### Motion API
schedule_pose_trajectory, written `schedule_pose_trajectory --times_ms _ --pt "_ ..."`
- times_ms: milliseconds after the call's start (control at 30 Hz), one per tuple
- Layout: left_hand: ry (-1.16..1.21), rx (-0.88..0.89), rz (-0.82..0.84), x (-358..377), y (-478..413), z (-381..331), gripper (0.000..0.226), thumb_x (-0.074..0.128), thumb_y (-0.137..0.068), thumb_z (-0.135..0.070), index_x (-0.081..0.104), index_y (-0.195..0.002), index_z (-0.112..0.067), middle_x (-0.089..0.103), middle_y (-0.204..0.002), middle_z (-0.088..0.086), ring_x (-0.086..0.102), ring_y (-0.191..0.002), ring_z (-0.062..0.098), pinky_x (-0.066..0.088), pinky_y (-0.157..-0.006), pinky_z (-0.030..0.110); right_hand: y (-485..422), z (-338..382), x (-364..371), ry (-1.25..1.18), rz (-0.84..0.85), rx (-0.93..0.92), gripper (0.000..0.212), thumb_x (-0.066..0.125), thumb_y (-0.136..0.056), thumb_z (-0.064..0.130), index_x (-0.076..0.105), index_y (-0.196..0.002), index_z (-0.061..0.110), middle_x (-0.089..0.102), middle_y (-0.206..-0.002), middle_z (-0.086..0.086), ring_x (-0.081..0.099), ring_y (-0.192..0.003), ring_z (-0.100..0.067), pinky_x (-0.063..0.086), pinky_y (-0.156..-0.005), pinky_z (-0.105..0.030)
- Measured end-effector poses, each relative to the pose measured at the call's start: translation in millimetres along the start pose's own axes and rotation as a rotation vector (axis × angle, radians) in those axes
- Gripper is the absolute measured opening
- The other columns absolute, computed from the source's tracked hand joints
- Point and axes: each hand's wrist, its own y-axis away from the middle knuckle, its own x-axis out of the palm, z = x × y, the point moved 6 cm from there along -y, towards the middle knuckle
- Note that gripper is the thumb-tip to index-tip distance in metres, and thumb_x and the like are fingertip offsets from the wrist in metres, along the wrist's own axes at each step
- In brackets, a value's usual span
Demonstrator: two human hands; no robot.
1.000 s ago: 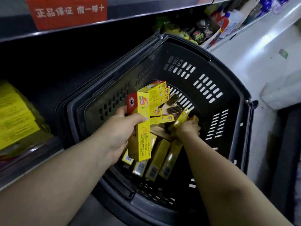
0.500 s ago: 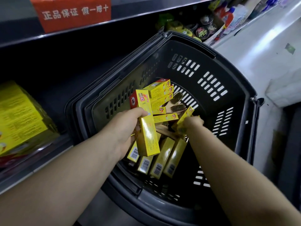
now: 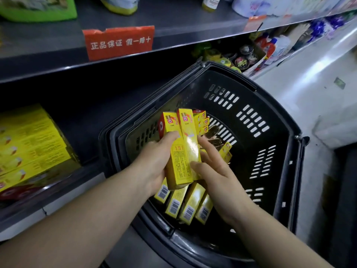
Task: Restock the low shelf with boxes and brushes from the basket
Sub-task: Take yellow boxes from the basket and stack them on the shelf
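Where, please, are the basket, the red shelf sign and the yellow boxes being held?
basket point(image 3: 245, 157): head view, bare inner wall.
red shelf sign point(image 3: 118, 42): head view, printed face.
held yellow boxes point(image 3: 180, 163): head view, left box's text panel.

Two yellow boxes point(image 3: 178, 161) held upright, side by side, above dark slotted basket point(image 3: 251, 120); loose boxes point(image 3: 188, 206) lying inside, barcode ends nearest; brushes point(image 3: 214, 136) mostly hidden behind.

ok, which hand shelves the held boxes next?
Left, probably: left hand grips the boxes and the low shelf is on its side; right hand only touches them with straight fingers.
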Motion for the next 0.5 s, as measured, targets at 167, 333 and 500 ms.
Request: schedule_pose_trajectory --times_ms 167,333,500 --pt "-0.047 0.027 0.023 0.6 4.0 -0.5 0.031 0.070 -0.079 -0.033 0.067 -0.100 -0.011 0.075 -0.082 0.010 0.073 -0.070 0.024 0.056 -0.051 0.032 1.8 1.1 -0.1 0.114 0.006 -0.012 0.056 0.058 -0.079 0.036 0.042 -0.128 0.059 0.049 -0.129 0.022 0.049 -0.120 0.003 0.047 -0.097 -0.026" --pt "-0.061 0.045 -0.061 -5.6 2.6 -1.0 0.022 0.075 -0.076 -0.024 0.065 -0.092 -0.011 0.074 -0.070 0.007 0.071 -0.058 0.020 0.051 -0.040 0.027 -28.2 -8.7 -16.7 0.105 0.007 0.090 0.025 0.045 -0.095 0.041 0.064 -0.110 0.042 0.068 -0.113 0.008 0.061 -0.112 -0.015 0.045 -0.097 -0.036" --pt "-0.111 0.050 -0.042 -4.8 2.2 -0.1 0.017 0.073 -0.078 -0.021 0.066 -0.090 -0.011 0.073 -0.068 0.004 0.069 -0.054 0.015 0.047 -0.038 0.021 -98.7 -68.6 -93.0 0.521 -0.317 0.400 0.029 0.055 -0.092 0.020 0.053 -0.120 0.013 0.061 -0.115 -0.009 0.061 -0.096 -0.021 0.053 -0.082 -0.037"
